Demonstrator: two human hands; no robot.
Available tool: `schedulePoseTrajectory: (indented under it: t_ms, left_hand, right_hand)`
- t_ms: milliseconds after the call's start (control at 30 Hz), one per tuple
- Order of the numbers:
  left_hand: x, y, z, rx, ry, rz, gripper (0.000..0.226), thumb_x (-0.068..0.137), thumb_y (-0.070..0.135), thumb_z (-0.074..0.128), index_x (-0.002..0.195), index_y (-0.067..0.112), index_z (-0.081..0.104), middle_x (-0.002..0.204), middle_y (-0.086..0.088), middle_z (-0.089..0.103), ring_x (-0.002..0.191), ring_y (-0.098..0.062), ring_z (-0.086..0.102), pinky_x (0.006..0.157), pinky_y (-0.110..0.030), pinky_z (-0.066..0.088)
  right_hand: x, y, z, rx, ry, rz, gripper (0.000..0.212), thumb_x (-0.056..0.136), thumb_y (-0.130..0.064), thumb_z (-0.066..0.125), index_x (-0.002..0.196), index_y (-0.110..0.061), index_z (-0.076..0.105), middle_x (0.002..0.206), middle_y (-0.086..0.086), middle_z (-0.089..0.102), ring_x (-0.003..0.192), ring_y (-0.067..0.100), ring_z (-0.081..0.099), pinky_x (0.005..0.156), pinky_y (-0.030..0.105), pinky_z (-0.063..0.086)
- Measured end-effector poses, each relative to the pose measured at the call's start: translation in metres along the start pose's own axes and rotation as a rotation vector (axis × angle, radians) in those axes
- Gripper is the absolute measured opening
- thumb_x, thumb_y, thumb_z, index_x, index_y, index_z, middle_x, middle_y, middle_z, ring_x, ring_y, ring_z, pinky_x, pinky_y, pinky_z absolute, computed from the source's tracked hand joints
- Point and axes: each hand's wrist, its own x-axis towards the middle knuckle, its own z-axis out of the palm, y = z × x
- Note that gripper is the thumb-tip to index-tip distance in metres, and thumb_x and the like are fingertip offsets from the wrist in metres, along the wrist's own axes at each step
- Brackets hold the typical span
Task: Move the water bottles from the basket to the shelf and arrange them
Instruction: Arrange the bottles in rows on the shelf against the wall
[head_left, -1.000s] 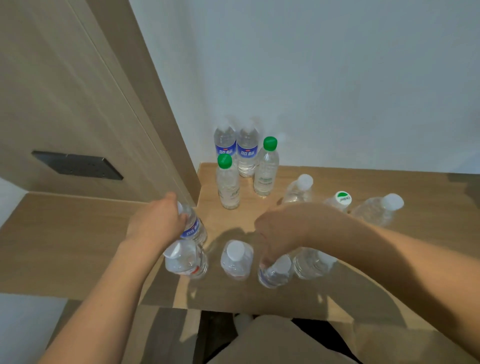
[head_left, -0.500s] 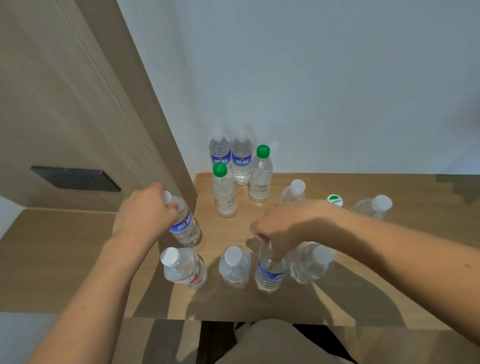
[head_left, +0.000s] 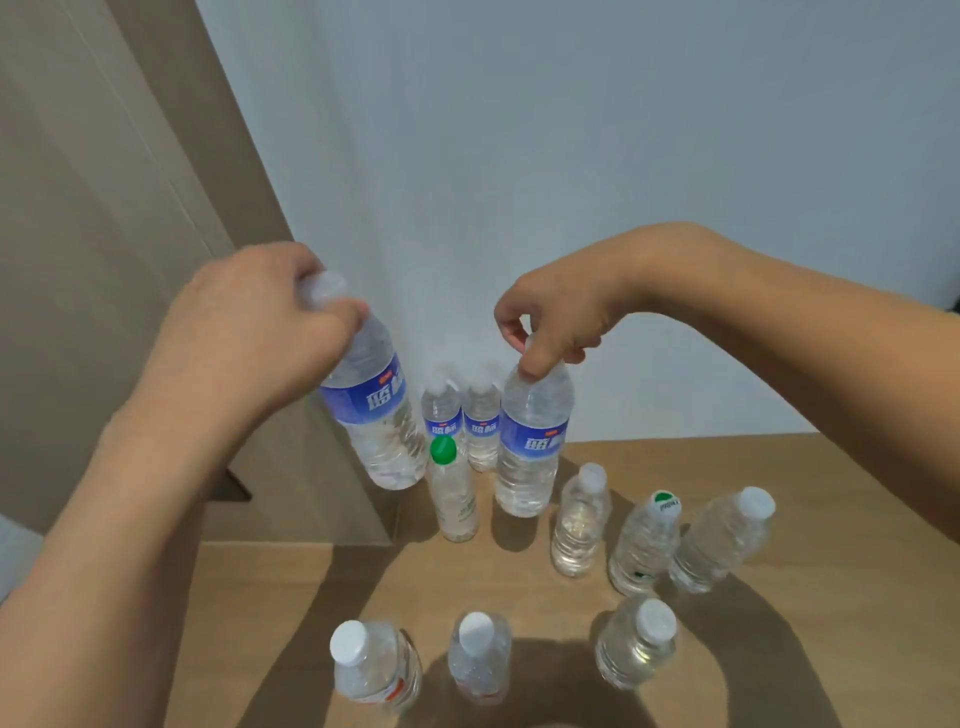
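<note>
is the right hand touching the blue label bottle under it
Touching. The head view shows the right hand pinching the neck of the blue-label bottle from above, its fingers curled round the top with no gap visible.

Back corner: two clear blue-labelled plastic bottles (head_left: 461, 426) stand against the pale wall (head_left: 571, 182), fronted by a green-capped clear bottle (head_left: 451, 491).
Right of green-capped bottle: three upright bottles (head_left: 647, 540) crowd the wooden shelf (head_left: 831, 519).
Near edge: three white-capped bottles (head_left: 478, 654), gaps between.
Left: tan wood panel (head_left: 104, 208) walls off passage.
</note>
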Motion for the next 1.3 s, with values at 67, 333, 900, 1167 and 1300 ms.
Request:
schedulePoseTrajectory:
  t_ms: [67, 333, 900, 1167, 1300]
  left_hand:
    - [0.016, 0.013, -0.009, -0.030, 0.044, 0.046, 0.021, 0.084, 0.037, 0.062, 0.084, 0.016, 0.062, 0.081, -0.008, 0.061, 0.083, -0.036, 0.054, 0.060, -0.035, 0.033]
    - [0.074, 0.053, 0.009, -0.111, 0.091, 0.156, 0.028, 0.088, 0.037, 0.058, 0.107, 0.017, 0.062, 0.097, -0.003, 0.060, 0.091, -0.030, 0.054, 0.070, -0.032, 0.032]
    - [0.121, 0.084, 0.159, -0.099, -0.321, 0.250, 0.037, 0.090, 0.041, 0.058, 0.121, 0.020, 0.058, 0.113, -0.008, 0.066, 0.104, -0.031, 0.058, 0.072, -0.030, 0.038]
    - [0.112, 0.076, 0.234, -0.043, -0.500, 0.267, 0.038, 0.088, 0.040, 0.060, 0.118, 0.017, 0.057, 0.110, -0.012, 0.066, 0.100, -0.035, 0.060, 0.072, -0.033, 0.044]
    - [0.104, 0.068, 0.261, -0.012, -0.569, 0.272, 0.032, 0.089, 0.035, 0.060, 0.114, 0.016, 0.056, 0.105, -0.013, 0.067, 0.096, -0.035, 0.061, 0.072, -0.036, 0.048]
  right_hand:
    - [-0.001, 0.008, -0.019, 0.022, 0.062, 0.025, 0.024, 0.082, -0.033, 0.068, 0.089, -0.015, 0.054, 0.062, 0.005, 0.060, 0.054, 0.022, 0.048, 0.055, 0.027, 0.041]
    - [0.003, 0.050, -0.054, 0.068, 0.301, 0.141, 0.027, 0.085, -0.031, 0.063, 0.097, -0.008, 0.060, 0.058, 0.002, 0.059, 0.051, 0.020, 0.048, 0.054, 0.026, 0.042]
    - [0.072, 0.157, 0.024, 0.036, 0.376, 0.262, 0.023, 0.078, -0.039, 0.067, 0.088, -0.023, 0.053, 0.078, -0.006, 0.049, 0.082, 0.023, 0.053, 0.061, 0.029, 0.037]
    - [0.101, 0.171, 0.074, 0.043, 0.406, 0.223, 0.026, 0.081, -0.040, 0.063, 0.094, -0.022, 0.049, 0.086, 0.000, 0.050, 0.080, 0.024, 0.051, 0.064, 0.029, 0.037]
    - [0.114, 0.173, 0.099, 0.075, 0.417, 0.230, 0.026, 0.082, -0.038, 0.062, 0.096, -0.020, 0.048, 0.084, 0.001, 0.049, 0.077, 0.025, 0.049, 0.062, 0.030, 0.035]
